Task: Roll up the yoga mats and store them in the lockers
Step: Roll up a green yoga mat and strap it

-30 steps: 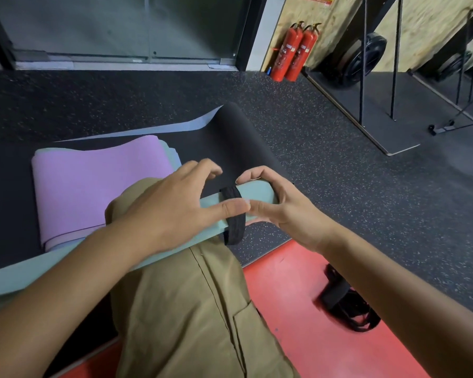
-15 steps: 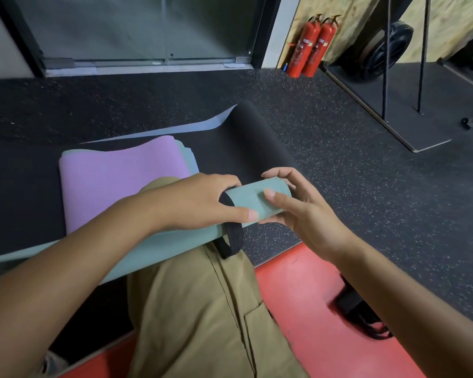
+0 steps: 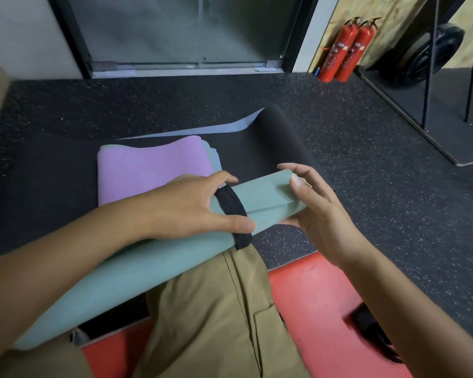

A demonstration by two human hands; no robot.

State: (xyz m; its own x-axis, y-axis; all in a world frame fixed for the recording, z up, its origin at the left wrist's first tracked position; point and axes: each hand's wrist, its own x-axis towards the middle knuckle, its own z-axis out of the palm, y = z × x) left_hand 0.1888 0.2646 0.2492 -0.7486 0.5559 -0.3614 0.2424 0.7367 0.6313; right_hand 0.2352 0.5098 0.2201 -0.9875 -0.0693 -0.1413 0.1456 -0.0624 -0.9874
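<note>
The rolled sage-green foam yoga mat (image 3: 153, 268) lies across the person's khaki-trousered knee (image 3: 216, 309), running from the 8 o'clock corner up towards 2 o'clock, so the lap acts as a bench and frees both hands to work on its far end. The left hand (image 3: 191, 211) grips the roll from above, fingers curled over the far side and thumb pressed along the near side, just beside the black woven elastic strap (image 3: 234, 211) that circles the mat; this clamp probably keeps the coil from springing open. The right hand (image 3: 311, 205) cups the end of the roll from below, fingers loosely spread, thumb tip resting on the outer flap; I judge it is steadying or squaring the end, not squeezing it. The two hands sit apart, with the strap between them.

The mat looks matte, soft and slightly spongy, and its outer edge forms a straight seam along the cylinder. At 12 o'clock of the hands a folded lilac foam mat (image 3: 153, 165) lies flat on a wide black rubbery mat (image 3: 271, 148), whose far corner curls up to show a pale blue underside. The speckled black rubber gym floor (image 3: 366, 159) lies beyond, and smooth red flooring (image 3: 311, 296) sits near 5 o'clock. Two glossy red fire extinguishers (image 3: 347, 50) stand at 1 o'clock. No lockers are in view.
</note>
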